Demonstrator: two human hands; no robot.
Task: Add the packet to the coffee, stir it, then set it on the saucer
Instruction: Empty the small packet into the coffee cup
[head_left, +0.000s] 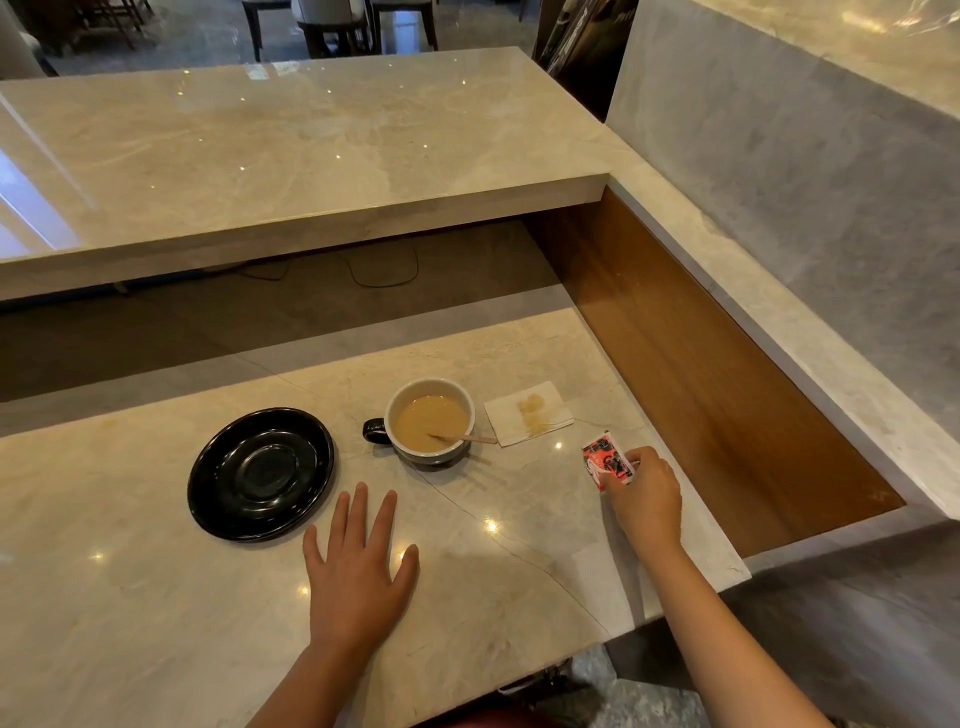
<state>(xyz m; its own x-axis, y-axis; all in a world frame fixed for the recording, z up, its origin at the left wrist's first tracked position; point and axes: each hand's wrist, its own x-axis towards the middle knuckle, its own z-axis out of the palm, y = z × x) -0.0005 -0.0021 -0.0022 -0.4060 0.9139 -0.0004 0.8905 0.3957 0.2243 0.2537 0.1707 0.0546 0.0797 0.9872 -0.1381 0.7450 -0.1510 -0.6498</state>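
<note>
A cup (430, 420) of milky coffee stands on the marble counter, its dark handle pointing left. A wooden stirrer (465, 439) leans in it, sticking out over the right rim. To the cup's left lies an empty black saucer (261, 474). My right hand (645, 498) pinches a small red, white and black packet (607, 460) just above the counter, to the right of the cup. My left hand (358, 566) rests flat on the counter with fingers spread, in front of the saucer and cup, holding nothing.
A stained white napkin (529, 413) lies right of the cup. A raised marble ledge (291, 171) overhangs the back of the counter. A wooden side panel (691, 364) and the counter's right edge sit close to my right hand.
</note>
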